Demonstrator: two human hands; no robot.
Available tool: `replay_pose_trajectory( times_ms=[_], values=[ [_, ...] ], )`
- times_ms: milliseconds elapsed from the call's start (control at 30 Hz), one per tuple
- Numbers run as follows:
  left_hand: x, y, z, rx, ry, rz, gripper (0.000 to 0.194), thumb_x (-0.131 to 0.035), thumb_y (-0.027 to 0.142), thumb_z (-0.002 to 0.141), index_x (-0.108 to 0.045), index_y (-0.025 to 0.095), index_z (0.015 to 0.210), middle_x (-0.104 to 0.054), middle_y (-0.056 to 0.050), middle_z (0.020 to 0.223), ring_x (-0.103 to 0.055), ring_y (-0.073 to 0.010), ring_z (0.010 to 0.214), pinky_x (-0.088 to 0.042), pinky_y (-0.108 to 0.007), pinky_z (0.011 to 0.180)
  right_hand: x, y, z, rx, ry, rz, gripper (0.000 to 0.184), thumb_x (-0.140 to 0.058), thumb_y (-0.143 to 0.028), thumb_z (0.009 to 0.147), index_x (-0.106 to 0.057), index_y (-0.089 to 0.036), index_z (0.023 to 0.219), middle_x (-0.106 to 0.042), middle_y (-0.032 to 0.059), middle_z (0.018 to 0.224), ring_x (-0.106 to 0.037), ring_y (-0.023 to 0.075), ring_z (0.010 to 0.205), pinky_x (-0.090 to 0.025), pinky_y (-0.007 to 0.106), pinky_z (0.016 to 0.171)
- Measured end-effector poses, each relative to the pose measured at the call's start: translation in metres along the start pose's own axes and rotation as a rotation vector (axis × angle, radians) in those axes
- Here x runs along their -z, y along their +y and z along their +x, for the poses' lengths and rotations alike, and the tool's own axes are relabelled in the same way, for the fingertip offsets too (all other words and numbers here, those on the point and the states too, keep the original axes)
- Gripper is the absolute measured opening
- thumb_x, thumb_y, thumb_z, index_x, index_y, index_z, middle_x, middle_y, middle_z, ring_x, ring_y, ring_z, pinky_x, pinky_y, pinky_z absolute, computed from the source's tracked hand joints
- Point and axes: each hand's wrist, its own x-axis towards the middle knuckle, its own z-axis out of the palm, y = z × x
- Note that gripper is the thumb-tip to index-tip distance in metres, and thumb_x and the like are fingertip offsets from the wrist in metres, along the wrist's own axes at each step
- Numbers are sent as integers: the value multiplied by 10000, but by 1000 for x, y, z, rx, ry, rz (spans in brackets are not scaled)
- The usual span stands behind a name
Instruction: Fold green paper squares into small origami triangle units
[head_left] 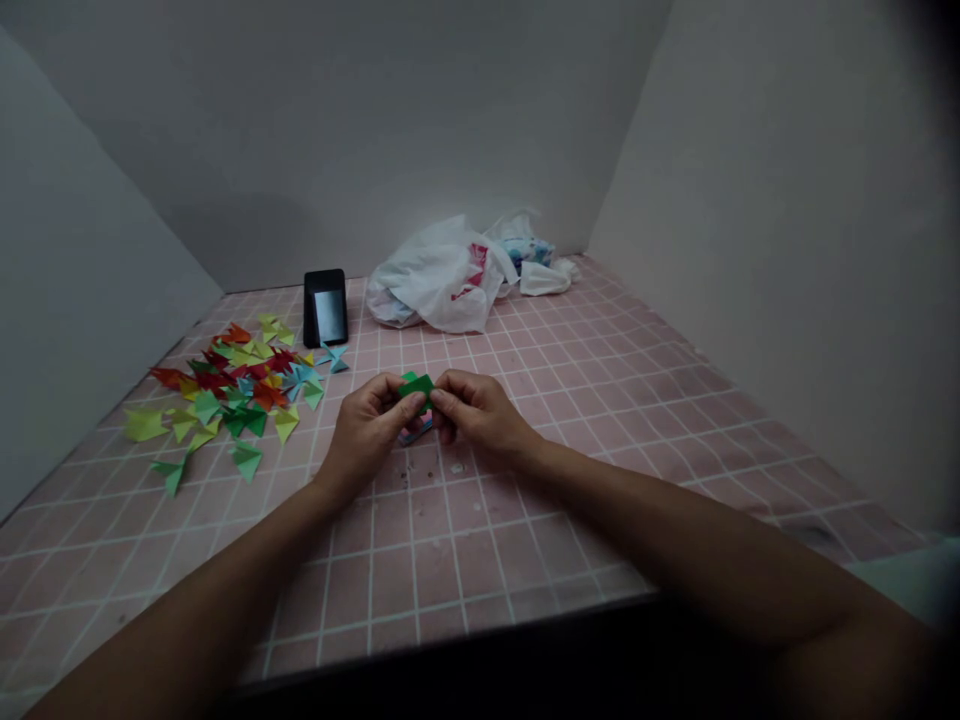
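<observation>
Basically, pink gridded tabletop (pixel 615 400), with folded-paper pile (pixel 244 418) at 9 o'clock of the hands, probably parked there for elbow room. Left hand (pixel 364 430) and right hand (pixel 480 412) meet mid-table, fingertips of both pinching green paper (pixel 415 388) between them, likely to steady it. Paper: small, bright green, flat-faced, straight-edged; fold detail unclear.

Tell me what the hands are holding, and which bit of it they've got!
A piece of green paper. The left hand pinches its left part, and the right hand pinches its right edge.
</observation>
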Motion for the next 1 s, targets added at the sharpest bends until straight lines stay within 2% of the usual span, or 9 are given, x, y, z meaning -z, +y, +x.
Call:
replay_pose_trajectory(
  times_ms=[133, 333, 533, 633, 1000],
  values=[
    [0, 0, 1, -17, -9, 37, 234, -786, 360, 789, -656, 165, 802, -655, 11, 667, -606, -117, 577, -486, -229, 550, 1, 2, 2, 43, 30, 62, 179, -631, -329, 902, -540, -190, 835, -582, -37, 711, -569, 83, 546, -482, 218, 511],
    [-2, 0, 1, -37, 45, -21, 269, -796, 320, 764, -634, 175, 923, -677, 16, 751, -643, -123, 632, -514, -231, 585, -1, 4, 2, 107, 123, 111, 184, -650, -298, 859, -491, -212, 894, -547, -51, 788, -561, 76, 552, -483, 229, 509],
    [-3, 1, 1, -65, 62, -34, 259, -781, 293, 763, -611, 172, 917, -663, 22, 726, -631, -115, 624, -509, -226, 586, -3, 8, 0, 184, 153, -44, 115, -625, -249, 884, -525, -216, 932, -550, -24, 837, -544, 92, 643, -496, 235, 563],
    [-4, 0, 0, -58, 73, -48, 268, -780, 280, 757, -596, 179, 923, -663, 27, 724, -631, -113, 619, -511, -229, 591, -2, 9, -1, 207, 195, -108, 146, -626, -241, 891, -538, -226, 1008, -564, -8, 884, -562, 106, 685, -506, 242, 581],
    [-4, -5, 1, -81, 99, -47, 281, -783, 279, 757, -581, 190, 930, -656, 26, 752, -642, -113, 631, -531, -236, 607, -2, 7, -1, 215, 190, -151, 116, -615, -243, 907, -569, -214, 1009, -612, 30, 937, -585, 130, 753, -506, 260, 602]
  ],
)
